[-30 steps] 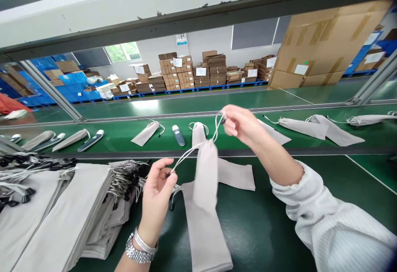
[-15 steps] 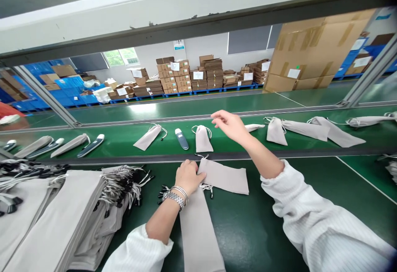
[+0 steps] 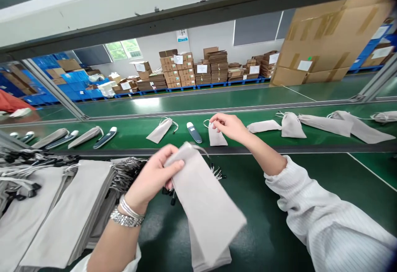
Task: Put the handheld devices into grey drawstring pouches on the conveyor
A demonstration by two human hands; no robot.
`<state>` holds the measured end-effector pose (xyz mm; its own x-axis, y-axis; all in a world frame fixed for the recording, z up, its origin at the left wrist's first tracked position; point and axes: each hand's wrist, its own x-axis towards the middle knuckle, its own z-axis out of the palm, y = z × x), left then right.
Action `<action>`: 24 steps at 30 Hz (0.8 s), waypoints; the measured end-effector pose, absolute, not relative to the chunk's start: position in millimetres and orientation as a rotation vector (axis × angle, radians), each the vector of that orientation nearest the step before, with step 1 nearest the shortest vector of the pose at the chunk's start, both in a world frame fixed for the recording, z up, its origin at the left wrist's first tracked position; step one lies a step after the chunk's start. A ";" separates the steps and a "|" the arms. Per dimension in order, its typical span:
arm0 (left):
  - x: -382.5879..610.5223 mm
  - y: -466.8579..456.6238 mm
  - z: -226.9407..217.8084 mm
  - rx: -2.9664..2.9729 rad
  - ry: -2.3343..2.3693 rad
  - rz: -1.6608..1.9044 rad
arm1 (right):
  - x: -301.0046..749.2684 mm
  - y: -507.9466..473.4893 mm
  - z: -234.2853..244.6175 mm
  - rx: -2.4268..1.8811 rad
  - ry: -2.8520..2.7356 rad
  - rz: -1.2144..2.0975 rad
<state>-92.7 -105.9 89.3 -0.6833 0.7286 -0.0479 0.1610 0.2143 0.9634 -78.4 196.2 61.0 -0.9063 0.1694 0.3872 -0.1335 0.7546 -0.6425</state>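
My left hand (image 3: pixel 158 168) pinches a light grey drawstring pouch (image 3: pixel 204 197) by its corded end, thumb on top. The pouch hangs tilted above the green work surface, partly covering another pouch (image 3: pixel 197 251) lying below it. On the conveyor, my right hand (image 3: pixel 228 125) has its fingers closed at the neck of a small filled drawstring pouch (image 3: pixel 218 137), which still rests on the belt. Just left of that pouch lies a dark blue handheld device (image 3: pixel 194 132) with a white end. Farther left is another filled pouch (image 3: pixel 160 130).
A thick stack of grey pouches (image 3: pixel 71 210) with bundled black-tipped cords stands at left. More pouches (image 3: pixel 325 125) line the green belt (image 3: pixel 139 123) to the right, and devices (image 3: pixel 105 137) lie to the left. A metal frame bar (image 3: pixel 155 19) crosses overhead; cartons (image 3: pixel 176 69) stand beyond.
My left hand has lifted a pouch from the work surface and brought it left and nearer. My right hand has come down onto the small pouch on the belt. The view has shifted slightly.
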 end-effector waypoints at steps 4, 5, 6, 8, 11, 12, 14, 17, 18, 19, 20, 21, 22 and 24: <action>-70.7 -107.8 34.6 1.025 2.246 1.168 | -102.3 178.9 40.6 -0.084 -2.773 0.876; -65.7 -106.8 21.8 1.052 2.378 1.211 | -112.2 174.8 35.4 -0.119 -2.808 0.855; -61.6 -106.1 11.2 1.100 2.484 1.241 | -123.2 170.9 30.5 -0.163 -2.828 0.835; -56.7 -106.8 -1.8 1.186 2.638 1.296 | -146.8 164.4 21.4 -0.269 -2.849 0.800; -57.7 -110.8 -6.1 1.347 2.779 1.208 | -177.0 159.0 9.9 -0.446 -2.866 0.799; -59.4 -111.9 -5.6 1.397 2.834 1.125 | -183.7 158.7 6.7 -0.498 -2.869 0.824; -62.7 -112.6 -4.4 1.465 2.928 0.968 | -190.4 160.1 1.7 -0.574 -2.865 0.912; -65.4 -111.3 -3.0 1.521 3.002 0.841 | -183.3 163.2 -0.9 -0.582 -2.800 1.120; -65.7 -110.8 -2.1 1.557 3.005 0.813 | -176.9 163.2 -0.2 -0.558 -2.757 1.201; -65.8 -110.6 -0.7 1.605 2.998 0.781 | -168.7 162.1 1.5 -0.528 -2.705 1.281; -65.7 -110.6 1.3 1.658 2.977 0.760 | -159.0 160.0 4.1 -0.497 -2.646 1.358; -65.5 -110.9 4.0 1.703 2.940 0.763 | -148.1 156.9 7.7 -0.467 -2.588 1.426; -65.2 -111.6 7.2 1.731 2.890 0.793 | -136.4 153.0 12.4 -0.438 -2.538 1.479; -64.4 -113.7 14.8 1.723 2.771 0.919 | -112.2 143.2 24.3 -0.347 -2.417 1.628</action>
